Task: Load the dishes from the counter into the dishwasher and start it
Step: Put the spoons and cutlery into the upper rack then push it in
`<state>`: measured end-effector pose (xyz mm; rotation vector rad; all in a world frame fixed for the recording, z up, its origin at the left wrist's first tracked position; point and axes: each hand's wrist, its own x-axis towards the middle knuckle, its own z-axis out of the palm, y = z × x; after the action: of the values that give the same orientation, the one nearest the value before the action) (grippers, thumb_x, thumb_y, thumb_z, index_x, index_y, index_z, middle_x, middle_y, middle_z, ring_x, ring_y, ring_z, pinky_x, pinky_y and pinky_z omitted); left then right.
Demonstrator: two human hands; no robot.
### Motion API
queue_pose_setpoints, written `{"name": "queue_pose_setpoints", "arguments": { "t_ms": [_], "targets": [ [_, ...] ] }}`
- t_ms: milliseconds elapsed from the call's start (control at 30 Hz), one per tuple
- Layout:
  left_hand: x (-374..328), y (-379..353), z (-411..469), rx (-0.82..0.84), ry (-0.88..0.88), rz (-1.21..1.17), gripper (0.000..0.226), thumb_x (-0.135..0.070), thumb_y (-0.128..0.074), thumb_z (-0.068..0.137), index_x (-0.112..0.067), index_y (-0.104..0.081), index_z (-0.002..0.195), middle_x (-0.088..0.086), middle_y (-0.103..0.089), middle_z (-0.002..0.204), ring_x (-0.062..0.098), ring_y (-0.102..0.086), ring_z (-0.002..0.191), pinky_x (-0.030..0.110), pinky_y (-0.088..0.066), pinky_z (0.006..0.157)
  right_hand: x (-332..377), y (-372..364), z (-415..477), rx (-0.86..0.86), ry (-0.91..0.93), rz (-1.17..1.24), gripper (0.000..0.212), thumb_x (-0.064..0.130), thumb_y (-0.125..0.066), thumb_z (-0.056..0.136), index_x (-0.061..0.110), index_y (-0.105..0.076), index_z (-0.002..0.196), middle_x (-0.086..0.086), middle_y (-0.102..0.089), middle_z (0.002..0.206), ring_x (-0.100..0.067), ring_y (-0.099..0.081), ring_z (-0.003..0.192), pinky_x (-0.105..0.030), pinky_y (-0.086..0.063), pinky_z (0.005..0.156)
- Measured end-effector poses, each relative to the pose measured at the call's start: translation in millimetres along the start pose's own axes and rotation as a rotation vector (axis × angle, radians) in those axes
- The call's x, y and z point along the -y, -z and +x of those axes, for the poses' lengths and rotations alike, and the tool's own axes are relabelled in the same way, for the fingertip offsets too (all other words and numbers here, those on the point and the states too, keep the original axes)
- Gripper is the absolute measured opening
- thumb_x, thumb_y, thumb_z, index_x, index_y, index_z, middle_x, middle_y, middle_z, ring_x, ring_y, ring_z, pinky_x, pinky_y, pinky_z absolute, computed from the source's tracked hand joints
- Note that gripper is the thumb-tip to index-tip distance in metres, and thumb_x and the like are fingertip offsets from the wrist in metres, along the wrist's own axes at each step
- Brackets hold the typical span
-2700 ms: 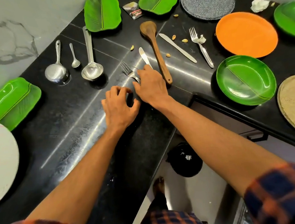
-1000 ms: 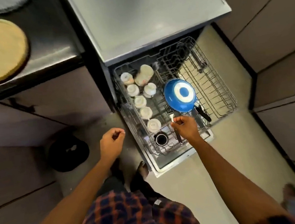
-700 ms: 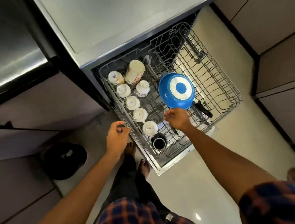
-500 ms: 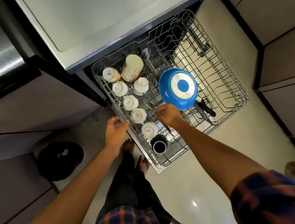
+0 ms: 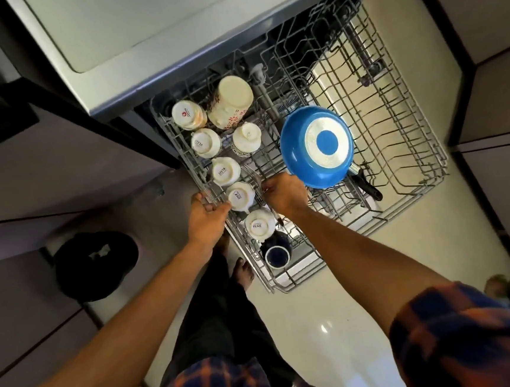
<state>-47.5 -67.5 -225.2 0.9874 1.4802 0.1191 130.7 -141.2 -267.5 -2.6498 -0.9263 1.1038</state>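
Observation:
The dishwasher's wire rack point(image 5: 411, 161) is pulled out below me. Several white cups point(image 5: 225, 171) stand upside down along its left side, with a dark mug point(image 5: 277, 254) at the near end. A blue pan point(image 5: 317, 146) lies upside down in the middle. My right hand point(image 5: 286, 192) pinches a metal fork point(image 5: 251, 172) low between the cups and the pan, tines pointing away from me. My left hand point(image 5: 207, 209) grips the rack's left rim beside a cup.
The steel dishwasher top point(image 5: 171, 31) juts out above the rack. A black bin point(image 5: 96, 264) stands on the floor to the left. My bare feet point(image 5: 244, 274) are by the rack's near corner. Cabinet fronts point(image 5: 491, 86) line the right; another person's foot point(image 5: 499, 287) shows at lower right.
I turned from the counter to the dishwasher with the fork. My right hand carried it left from the pan's handle to the cups. My left hand reached the rack's rim and took hold.

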Motion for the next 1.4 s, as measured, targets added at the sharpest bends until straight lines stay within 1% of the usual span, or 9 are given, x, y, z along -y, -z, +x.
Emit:
{"name": "queue_pose_setpoints", "arguments": {
  "t_ms": [267,433,667,800,933,1033,1167,1300,1400],
  "targets": [
    [1,0,4,0.021,-0.019,-0.012,0.049,-0.006,-0.069,0.090,-0.014,-0.047,0.132,0.015,-0.062,0.097,0.021,-0.064,0.085,0.033,-0.053,0.076,0,-9,-6,-0.105,0.058,-0.057,0.031,0.026,-0.074,0.090,0.032,-0.072,0.121,0.000,-0.076,0.102,-0.020,-0.070,0.084,-0.037,-0.061,0.076],
    [-2,0,2,0.029,-0.024,-0.024,0.047,-0.002,-0.069,0.089,-0.012,-0.048,0.130,0.016,-0.060,0.097,0.016,-0.061,0.079,0.030,-0.053,0.072,2,-13,-8,-0.143,0.072,-0.150,0.020,0.021,-0.064,0.095,0.025,-0.074,0.111,0.000,-0.074,0.087,-0.017,-0.063,0.069,-0.029,-0.058,0.067],
    [-1,2,4,0.046,-0.022,-0.004,0.040,-0.004,-0.069,0.089,-0.018,-0.050,0.121,0.016,-0.059,0.099,0.019,-0.060,0.084,0.029,-0.051,0.071,3,-13,-19,-0.098,0.130,-0.037,0.026,0.014,-0.060,0.094,0.021,-0.074,0.114,-0.004,-0.077,0.098,-0.023,-0.070,0.080,-0.038,-0.061,0.075],
    [-1,3,4,0.052,-0.020,0.002,0.037,-0.007,-0.070,0.090,-0.020,-0.051,0.119,0.014,-0.061,0.097,0.014,-0.062,0.076,0.025,-0.049,0.067,1,-4,-16,-0.083,0.040,0.191,0.022,0.016,-0.064,0.092,0.023,-0.078,0.108,0.006,-0.076,0.108,-0.013,-0.069,0.096,-0.029,-0.054,0.090],
    [-5,5,-2,0.056,0.001,-0.006,0.035,-0.012,-0.067,0.093,-0.014,-0.053,0.125,0.001,-0.061,0.090,0.013,-0.064,0.078,0.025,-0.047,0.065,-5,14,-22,-0.122,0.018,0.323,0.020,0.016,-0.066,0.091,0.022,-0.079,0.105,0.007,-0.076,0.105,-0.009,-0.067,0.092,-0.028,-0.054,0.090],
    [-9,15,-7,0.055,0.037,0.018,0.038,-0.020,-0.069,0.093,-0.015,-0.055,0.127,0.002,-0.063,0.102,0.018,-0.065,0.089,0.025,-0.047,0.061,-7,29,-32,-0.108,0.033,0.407,0.017,0.015,-0.067,0.092,0.017,-0.078,0.104,0.006,-0.075,0.099,-0.004,-0.065,0.086,-0.029,-0.055,0.092],
    [-15,38,-26,0.068,0.025,0.018,0.015,-0.020,-0.065,0.095,-0.021,-0.062,0.110,0.001,-0.069,0.100,0.012,-0.066,0.078,0.026,-0.046,0.062,-2,44,-58,-0.125,0.099,0.446,0.014,0.012,-0.068,0.091,0.014,-0.077,0.102,0.009,-0.071,0.093,0.002,-0.062,0.079,-0.032,-0.055,0.094],
    [-19,78,-55,0.028,-0.085,0.046,0.009,-0.017,-0.063,0.096,-0.025,-0.065,0.096,-0.001,-0.068,0.094,0.011,-0.066,0.078,0.028,-0.048,0.065,21,47,-92,-0.115,0.186,0.472,0.011,0.019,-0.072,0.088,0.025,-0.078,0.094,0.012,-0.074,0.091,-0.008,-0.067,0.085,-0.041,-0.056,0.093],
    [-10,125,-79,-0.037,-0.147,0.037,0.009,-0.017,-0.063,0.097,-0.026,-0.066,0.096,0.001,-0.069,0.096,0.011,-0.067,0.079,0.027,-0.050,0.066,52,41,-123,-0.092,0.275,0.469,0.011,0.025,-0.072,0.086,0.035,-0.076,0.090,0.014,-0.073,0.085,-0.007,-0.068,0.081,-0.037,-0.057,0.087]
  ]
}}
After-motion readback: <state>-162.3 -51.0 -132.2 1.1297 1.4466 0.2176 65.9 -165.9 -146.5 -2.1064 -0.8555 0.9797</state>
